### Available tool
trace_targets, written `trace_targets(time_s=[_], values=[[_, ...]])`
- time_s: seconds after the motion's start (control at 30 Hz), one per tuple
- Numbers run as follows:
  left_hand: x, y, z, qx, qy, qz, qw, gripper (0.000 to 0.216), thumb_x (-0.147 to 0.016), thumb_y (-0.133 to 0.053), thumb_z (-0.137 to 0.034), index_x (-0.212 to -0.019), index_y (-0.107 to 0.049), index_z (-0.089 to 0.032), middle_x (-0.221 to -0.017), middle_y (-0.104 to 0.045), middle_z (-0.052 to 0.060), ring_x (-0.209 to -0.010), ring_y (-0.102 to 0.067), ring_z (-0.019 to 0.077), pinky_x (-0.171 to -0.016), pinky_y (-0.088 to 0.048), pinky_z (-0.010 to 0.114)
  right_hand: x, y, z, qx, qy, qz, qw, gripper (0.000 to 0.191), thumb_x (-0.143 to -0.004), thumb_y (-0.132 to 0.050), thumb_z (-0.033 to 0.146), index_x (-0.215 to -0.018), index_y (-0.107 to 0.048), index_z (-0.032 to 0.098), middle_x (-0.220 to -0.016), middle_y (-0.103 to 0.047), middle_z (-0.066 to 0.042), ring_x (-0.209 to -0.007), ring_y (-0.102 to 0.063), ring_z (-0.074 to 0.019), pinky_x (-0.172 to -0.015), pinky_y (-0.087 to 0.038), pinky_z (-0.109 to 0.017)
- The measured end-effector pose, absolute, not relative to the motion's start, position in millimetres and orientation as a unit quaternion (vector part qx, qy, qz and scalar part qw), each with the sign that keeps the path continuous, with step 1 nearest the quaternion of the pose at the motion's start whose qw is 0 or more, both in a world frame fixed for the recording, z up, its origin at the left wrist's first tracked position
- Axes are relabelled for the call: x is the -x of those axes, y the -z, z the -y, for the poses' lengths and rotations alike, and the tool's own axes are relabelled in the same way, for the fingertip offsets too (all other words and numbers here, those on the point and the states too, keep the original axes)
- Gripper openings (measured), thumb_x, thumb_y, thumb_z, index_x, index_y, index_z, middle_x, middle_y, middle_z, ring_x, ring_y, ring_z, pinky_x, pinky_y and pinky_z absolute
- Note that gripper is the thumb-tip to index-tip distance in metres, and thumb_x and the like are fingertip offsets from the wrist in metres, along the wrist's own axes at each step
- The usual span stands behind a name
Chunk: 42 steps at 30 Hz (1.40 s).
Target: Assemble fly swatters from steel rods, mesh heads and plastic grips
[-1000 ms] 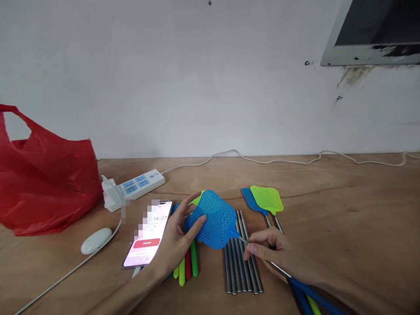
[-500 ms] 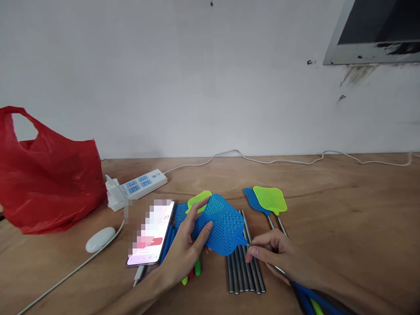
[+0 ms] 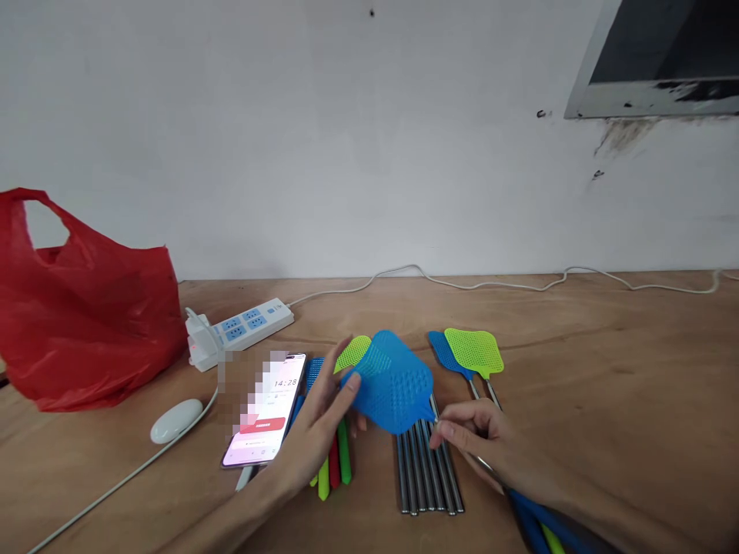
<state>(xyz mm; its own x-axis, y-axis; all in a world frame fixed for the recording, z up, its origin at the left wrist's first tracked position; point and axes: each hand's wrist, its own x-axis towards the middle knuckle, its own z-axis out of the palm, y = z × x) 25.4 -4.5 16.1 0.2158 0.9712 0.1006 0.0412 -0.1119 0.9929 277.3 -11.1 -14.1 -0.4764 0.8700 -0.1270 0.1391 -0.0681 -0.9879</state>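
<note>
A blue fly swatter is held up in front of me, its perforated head tilted. My right hand is closed, pinching its metal rod just below the head. At the head's left corner, my left hand has its thumb on the edge and its other fingers partly hidden behind. Several metal rods lie side by side under the swatter. To their left are green and red handles and a lime swatter head. Blue and lime fly swatters lie together on the right, their handles partly behind my right arm.
A lit phone lies left of my left hand with a cable attached. Behind it are a white power strip and a red plastic bag. A white mouse sits on the wooden table. A white cord runs along the wall.
The blue swatter's head has risen slightly and turned. My left thumb has slid from the head's face toward its left edge; my right hand keeps its pinch on the rod.
</note>
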Motion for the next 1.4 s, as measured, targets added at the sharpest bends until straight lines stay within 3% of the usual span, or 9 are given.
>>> trace_targets(time_s=[0.13,0.3,0.43,0.67,0.77,0.93,1.17,1.27,1.4], values=[[-24,-15,-1,-0.557,-0.498,-0.433,0.505,0.056,-0.101,-0.043,-0.053,-0.148,-0.03,-0.025,-0.085,-0.062,0.0,-0.059,-0.055,0.0137,-0.056,-0.048,0.027,-278,15,6,0.39,-0.618,0.531,0.429,0.044,-0.097,-0.047,0.055,-0.083,-0.065,0.018,-0.031,-0.038,0.011,-0.026,-0.023,-0.005,-0.034,-0.016,-0.019],[-28,-11,3,-0.601,-0.432,-0.413,0.53,0.044,-0.099,-0.047,-0.054,-0.127,-0.051,-0.021,-0.07,-0.057,-0.003,-0.055,-0.051,0.0126,-0.055,-0.044,0.024,-280,2,3,0.397,-0.653,0.394,0.511,0.034,-0.082,-0.072,0.049,-0.076,-0.067,0.016,-0.048,-0.051,0.006,-0.037,-0.034,-0.0029,-0.037,-0.026,-0.014],[-30,-11,9,-0.666,-0.369,-0.419,0.495,0.039,-0.099,-0.046,-0.052,-0.098,-0.063,-0.017,-0.065,-0.051,-0.003,-0.055,-0.049,0.0118,-0.052,-0.04,0.022,-280,-3,2,0.409,-0.678,0.339,0.508,0.033,-0.07,-0.084,0.046,-0.08,-0.072,0.017,-0.063,-0.067,0.0,-0.045,-0.051,-0.0056,-0.036,-0.034,-0.013],[-32,-22,16,-0.743,-0.271,-0.411,0.453,0.048,-0.103,-0.036,-0.05,-0.079,-0.06,-0.017,-0.065,-0.054,-0.002,-0.06,-0.051,0.013,-0.061,-0.04,0.025,-276,1,4,0.361,-0.706,0.307,0.527,0.027,-0.065,-0.09,0.038,-0.074,-0.076,0.018,-0.081,-0.076,-0.003,-0.064,-0.067,-0.009,-0.051,-0.049,-0.013],[-33,-23,18,-0.748,-0.239,-0.402,0.471,0.051,-0.102,-0.035,-0.055,-0.078,-0.059,-0.017,-0.066,-0.05,-0.003,-0.059,-0.046,0.0119,-0.057,-0.036,0.024,-277,3,4,0.353,-0.701,0.328,0.527,0.023,-0.068,-0.089,0.036,-0.079,-0.078,0.018,-0.085,-0.075,-0.002,-0.067,-0.069,-0.0081,-0.055,-0.051,-0.012],[-38,-18,22,-0.755,-0.206,-0.401,0.476,0.039,-0.097,-0.049,-0.054,-0.1,-0.064,-0.018,-0.066,-0.044,-0.005,-0.061,-0.042,0.0127,-0.057,-0.033,0.024,-276,8,7,0.343,-0.705,0.366,0.502,0.022,-0.073,-0.086,0.036,-0.087,-0.078,0.021,-0.087,-0.075,-0.002,-0.07,-0.071,-0.0089,-0.054,-0.051,-0.012],[-39,-20,26,-0.787,-0.168,-0.372,0.463,0.036,-0.103,-0.037,-0.041,-0.082,-0.057,-0.019,-0.063,-0.046,-0.006,-0.059,-0.042,0.0118,-0.064,-0.035,0.026,-272,5,12,0.324,-0.699,0.43,0.471,0.029,-0.078,-0.079,0.044,-0.094,-0.076,0.021,-0.082,-0.073,-0.004,-0.076,-0.07,-0.0147,-0.059,-0.056,-0.019],[-38,-21,24,-0.783,-0.179,-0.378,0.46,0.035,-0.104,-0.036,-0.04,-0.077,-0.049,-0.02,-0.061,-0.044,-0.006,-0.061,-0.043,0.0127,-0.066,-0.036,0.026,-276,7,11,0.327,-0.694,0.449,0.458,0.031,-0.08,-0.076,0.047,-0.094,-0.074,0.02,-0.073,-0.07,-0.003,-0.062,-0.065,-0.0123,-0.046,-0.051,-0.017],[-35,-17,23,-0.78,-0.189,-0.395,0.447,0.036,-0.104,-0.035,-0.041,-0.077,-0.046,-0.021,-0.07,-0.044,-0.004,-0.068,-0.043,0.0139,-0.068,-0.036,0.027,-280,10,9,0.342,-0.685,0.457,0.453,0.034,-0.083,-0.068,0.051,-0.08,-0.071,0.017,-0.064,-0.065,-0.001,-0.036,-0.043,-0.0043,-0.03,-0.031,-0.014]])
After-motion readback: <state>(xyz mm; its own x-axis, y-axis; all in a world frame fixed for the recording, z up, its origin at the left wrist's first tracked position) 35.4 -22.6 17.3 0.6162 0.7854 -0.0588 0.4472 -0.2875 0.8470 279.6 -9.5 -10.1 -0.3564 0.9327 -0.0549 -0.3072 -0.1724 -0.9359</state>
